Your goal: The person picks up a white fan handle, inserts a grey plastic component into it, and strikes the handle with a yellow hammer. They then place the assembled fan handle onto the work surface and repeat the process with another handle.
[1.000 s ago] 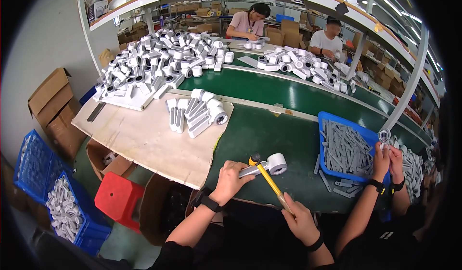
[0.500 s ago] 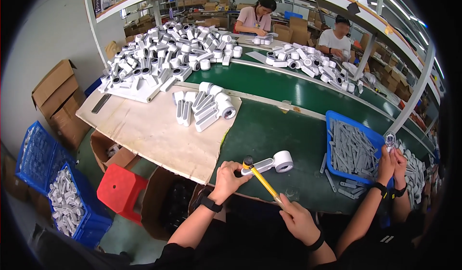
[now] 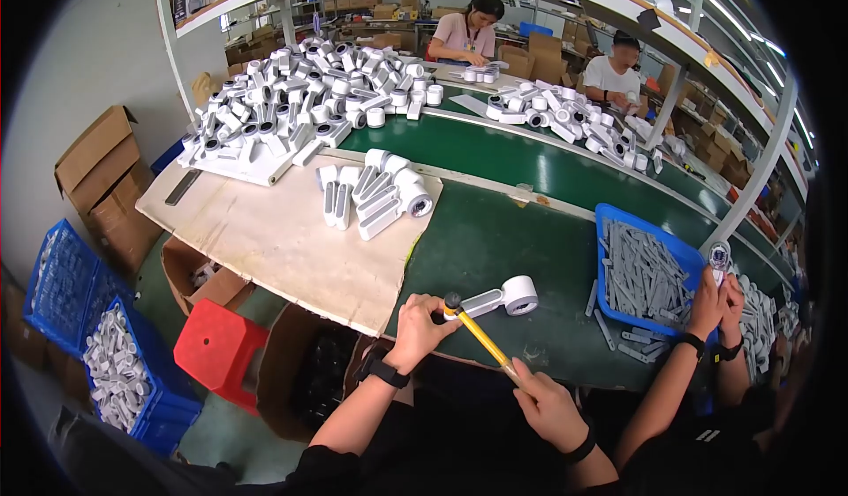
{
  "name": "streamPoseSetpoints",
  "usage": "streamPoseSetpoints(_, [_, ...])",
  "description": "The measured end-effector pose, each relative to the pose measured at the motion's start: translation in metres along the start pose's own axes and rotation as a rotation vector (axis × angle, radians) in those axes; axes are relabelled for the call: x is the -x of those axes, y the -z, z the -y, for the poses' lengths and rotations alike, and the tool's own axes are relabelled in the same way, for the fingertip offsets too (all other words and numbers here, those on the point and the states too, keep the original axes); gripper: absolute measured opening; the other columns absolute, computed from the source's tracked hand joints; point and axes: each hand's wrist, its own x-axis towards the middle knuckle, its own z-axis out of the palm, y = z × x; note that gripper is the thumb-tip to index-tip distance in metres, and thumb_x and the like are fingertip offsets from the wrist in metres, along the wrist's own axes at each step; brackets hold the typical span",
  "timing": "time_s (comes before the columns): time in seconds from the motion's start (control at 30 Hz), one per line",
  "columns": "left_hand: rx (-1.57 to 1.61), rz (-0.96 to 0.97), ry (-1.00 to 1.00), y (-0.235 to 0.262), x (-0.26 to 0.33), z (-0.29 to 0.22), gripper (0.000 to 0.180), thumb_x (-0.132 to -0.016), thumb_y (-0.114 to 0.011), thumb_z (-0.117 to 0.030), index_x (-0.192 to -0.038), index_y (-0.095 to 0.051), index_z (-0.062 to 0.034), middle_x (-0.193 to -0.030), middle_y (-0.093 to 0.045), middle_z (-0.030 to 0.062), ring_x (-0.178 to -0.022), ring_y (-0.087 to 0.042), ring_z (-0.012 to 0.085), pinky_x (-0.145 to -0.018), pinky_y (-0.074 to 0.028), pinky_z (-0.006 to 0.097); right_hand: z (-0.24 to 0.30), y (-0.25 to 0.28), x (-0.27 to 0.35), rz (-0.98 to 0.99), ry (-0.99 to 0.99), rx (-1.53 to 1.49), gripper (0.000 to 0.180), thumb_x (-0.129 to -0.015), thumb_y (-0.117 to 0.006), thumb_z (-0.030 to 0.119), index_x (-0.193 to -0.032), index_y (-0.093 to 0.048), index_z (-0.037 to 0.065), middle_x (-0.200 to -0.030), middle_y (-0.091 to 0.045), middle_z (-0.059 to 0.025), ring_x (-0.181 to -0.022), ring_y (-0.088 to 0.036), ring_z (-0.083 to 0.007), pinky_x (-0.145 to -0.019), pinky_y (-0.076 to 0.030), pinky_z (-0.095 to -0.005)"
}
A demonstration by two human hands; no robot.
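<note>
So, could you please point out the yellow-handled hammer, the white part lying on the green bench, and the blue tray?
hammer (image 3: 481,341), head view, middle of its yellow handle.
white part (image 3: 519,294), head view, its round end.
blue tray (image 3: 604,253), head view, its left wall.

Both forearms are bare up to the elbow, coming out of dark, black-looking sleeves at the lower edge. The left hand (image 3: 422,326) is ungloved, with a black wristwatch (image 3: 382,371) on a wide black strap. The right hand (image 3: 546,404) is ungloved too, with a plain black wristband (image 3: 580,448).
</note>
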Motion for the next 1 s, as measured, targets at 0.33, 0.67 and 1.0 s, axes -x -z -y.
streamPoseSetpoints(0.33, [-0.008, -0.005, -0.004, -0.001, -0.001, -0.002, 0.030, -0.066, -0.086, -0.016, -0.085, -0.069, -0.0008, -0.080, -0.065, 0.0109, -0.082, -0.058, 0.0271, -0.075, -0.048, 0.037, -0.005, 0.000, -0.006, 0.093, -0.016, 0.100, 0.054, -0.088, -0.064, 0.002, -0.141, -0.050, 0.003, -0.083, -0.057, -0.0146, -0.069, -0.058, -0.0269, -0.065, -0.046, -0.0333])
streamPoseSetpoints(0.67, [-0.029, 0.032, -0.011, 0.002, 0.000, -0.007, 0.029, -0.069, -0.085, -0.015, -0.093, -0.073, -0.0029, -0.086, -0.068, 0.0099, -0.086, -0.059, 0.0267, -0.079, -0.048, 0.037, -0.033, -0.001, 0.013, -0.156, -0.026, -0.046, 0.056, -0.088, -0.064, 0.001, -0.142, -0.048, 0.003, -0.081, -0.056, -0.0163, -0.071, -0.058, -0.0312, -0.067, -0.047, -0.0365])
streamPoseSetpoints(1.0, [0.694, 0.257, 0.534, 0.015, -0.005, -0.015, 0.037, -0.098, -0.059, -0.029, -0.123, -0.057, -0.0018, -0.082, -0.063, 0.0059, -0.075, -0.058, 0.0157, -0.066, -0.048, 0.028, -0.047, 0.000, 0.025, -0.172, -0.171, -0.317, 0.059, -0.088, -0.064, 0.000, -0.144, -0.046, 0.002, -0.078, -0.058, -0.0011, -0.060, -0.052, -0.0071, -0.056, -0.044, -0.0226])
